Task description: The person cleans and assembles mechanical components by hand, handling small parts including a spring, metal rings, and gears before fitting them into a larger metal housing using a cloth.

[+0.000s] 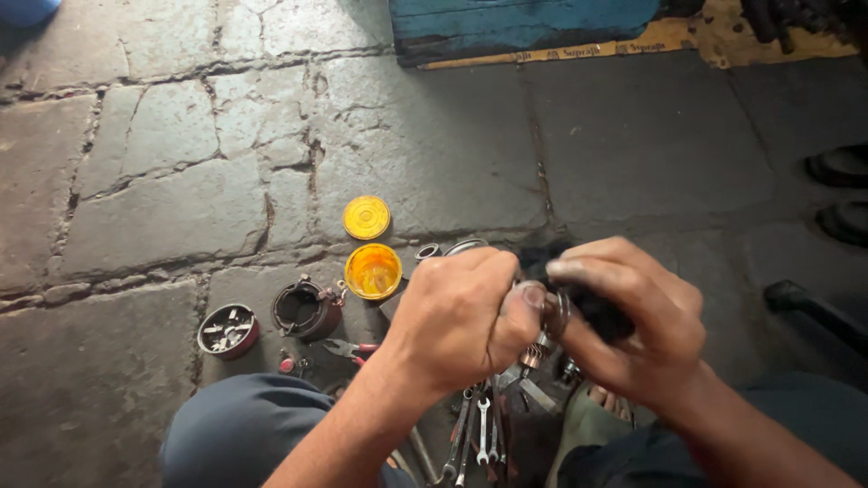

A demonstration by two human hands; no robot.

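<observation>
**Ana:** Head view, going left to right: what lies on the stone floor [163, 208]?

**Ben:** Far left, a small round tin [227, 330] of loose metal bits. Next to it a dark cylindrical housing [306, 310] with a reddish rim, then red-handled pliers [348, 349] just below. Further along, a yellow lid [366, 217] and, nearer the person, an open yellow tub [372, 270]. Spanners [479, 432] lie fanned between the knees.

**Ana:** And the hands?

**Ben:** The left hand [461, 316] is curled shut, thumb pressing on a metal ring [553, 312] at the end of a small motor part [592, 307]. The right hand [633, 325] is closed round the part's dark body from the far side, fingers wrapped over it. The piece is held in the air, above the spanners, between both hands.

**Ana:** How would it handle, you think?

**Ben:** Solid and stiff, I'd judge: metal, fairly heavy for its size. It looks dark and greasy, so likely slippery. The coppery section [533, 355] showing beneath the thumb seems the delicate bit; I'd keep fingers off that.

**Ana:** So where to grip?

**Ben:** Round the thick dark body, as the right hand does, with a full wrap rather than fingertips. The ring is better worked by the thumb and forefinger at its edge. How firmly it sits on the part I cannot tell; the hands hide the joint.
</observation>
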